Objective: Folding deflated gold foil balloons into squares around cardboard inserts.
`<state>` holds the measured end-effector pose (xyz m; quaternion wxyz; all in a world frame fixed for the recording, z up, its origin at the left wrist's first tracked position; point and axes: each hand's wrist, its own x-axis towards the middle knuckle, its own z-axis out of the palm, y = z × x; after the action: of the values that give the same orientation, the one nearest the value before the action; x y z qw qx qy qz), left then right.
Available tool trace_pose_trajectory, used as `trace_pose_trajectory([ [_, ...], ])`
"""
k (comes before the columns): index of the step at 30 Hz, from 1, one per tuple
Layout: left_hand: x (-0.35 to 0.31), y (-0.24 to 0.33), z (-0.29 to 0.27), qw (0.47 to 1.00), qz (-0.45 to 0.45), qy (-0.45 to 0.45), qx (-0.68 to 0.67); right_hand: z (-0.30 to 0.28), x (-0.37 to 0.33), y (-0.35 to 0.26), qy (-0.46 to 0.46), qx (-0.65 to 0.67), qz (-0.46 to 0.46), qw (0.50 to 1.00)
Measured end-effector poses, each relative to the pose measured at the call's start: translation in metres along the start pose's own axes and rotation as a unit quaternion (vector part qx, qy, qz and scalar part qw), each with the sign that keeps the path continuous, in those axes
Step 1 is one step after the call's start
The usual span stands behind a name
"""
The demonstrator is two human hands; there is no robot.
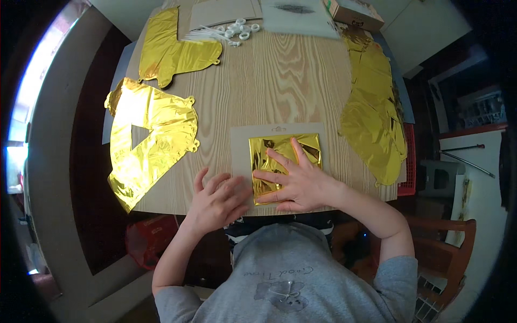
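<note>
L hand (pixel 218 202) flat, grip empty, on card (pixel 241 151); R hand (pixel 293 180) splayed on folded gold foil (pixel 283 156); foil balloons (pixel 151 142) flank both sides.

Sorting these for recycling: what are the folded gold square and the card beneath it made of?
Folded gold square: seemingly metallised foil film, mirror-glossy, with sharp creases. Card: likely matte grey-beige cardboard, flat, with a punched hang slot at its top edge.
</note>
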<state>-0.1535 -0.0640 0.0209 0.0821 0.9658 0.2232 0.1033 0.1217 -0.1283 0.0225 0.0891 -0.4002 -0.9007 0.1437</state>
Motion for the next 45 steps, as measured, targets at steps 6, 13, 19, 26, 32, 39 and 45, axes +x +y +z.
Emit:
trace_pose_trajectory([
  [6, 0.000, 0.002, -0.004, 0.999, 0.006, -0.034, -0.001, 0.001, 0.000, 0.001, -0.011, -0.004, -0.004, 1.000],
  [13, 0.003, 0.005, -0.004, 0.999, -0.009, -0.037, 0.027, 0.000, 0.001, 0.001, -0.018, -0.010, -0.013, 1.000],
  [19, 0.005, 0.008, -0.003, 0.999, -0.020, -0.035, 0.029, -0.001, 0.002, 0.000, -0.021, -0.005, -0.007, 1.000],
  [26, 0.008, 0.008, -0.004, 0.998, -0.032, -0.042, -0.025, -0.002, 0.002, -0.002, -0.021, -0.006, -0.005, 1.000],
  [32, 0.001, 0.008, -0.002, 0.999, -0.037, -0.034, 0.002, 0.001, 0.001, -0.001, -0.007, -0.002, -0.004, 1.000],
  [39, 0.000, 0.010, 0.002, 0.996, 0.042, -0.081, 0.024, 0.003, 0.000, 0.000, -0.005, 0.004, -0.004, 1.000],
  [45, 0.007, 0.011, -0.002, 0.995, 0.033, -0.083, 0.049, 0.003, 0.001, -0.001, -0.012, -0.003, -0.002, 1.000],
])
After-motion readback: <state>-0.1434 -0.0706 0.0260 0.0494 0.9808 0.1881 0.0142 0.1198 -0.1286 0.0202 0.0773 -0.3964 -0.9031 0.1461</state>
